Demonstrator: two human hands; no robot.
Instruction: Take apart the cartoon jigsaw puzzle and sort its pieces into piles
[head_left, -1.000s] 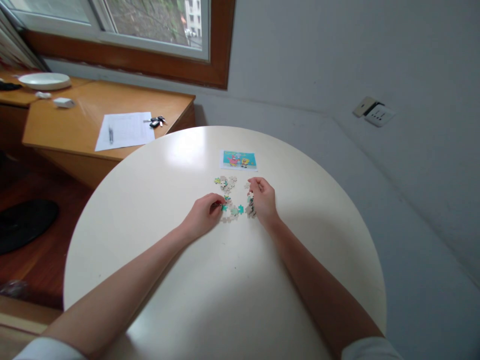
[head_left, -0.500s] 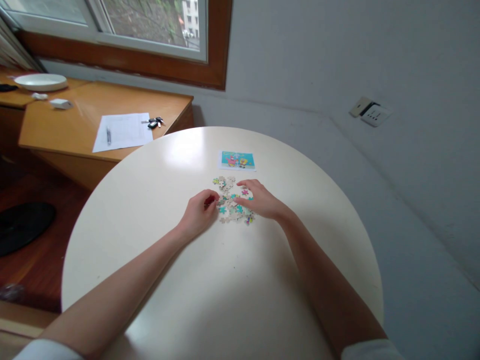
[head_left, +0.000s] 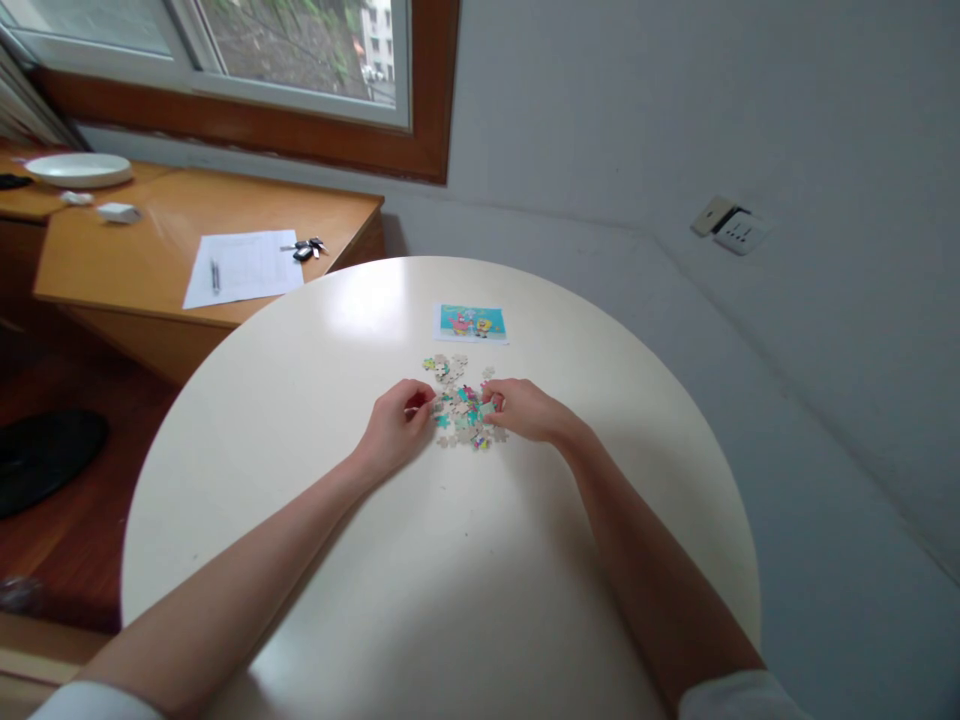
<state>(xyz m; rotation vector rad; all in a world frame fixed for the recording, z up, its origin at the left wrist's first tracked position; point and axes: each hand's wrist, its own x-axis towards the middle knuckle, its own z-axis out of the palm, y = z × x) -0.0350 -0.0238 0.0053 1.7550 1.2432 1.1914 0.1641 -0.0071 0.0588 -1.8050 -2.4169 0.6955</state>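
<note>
Loose puzzle pieces (head_left: 463,409) lie between the left hand (head_left: 397,420), fingers curled but any grip impossible to tell, and the right hand's (head_left: 526,410) parted fingers; probably light, stiff card, best pinched by opposite edges.

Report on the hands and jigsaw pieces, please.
Left hand at left edge of jigsaw pieces; right hand at right edge; pieces loose, some overlapping; picture card beyond, not blocking.
</note>
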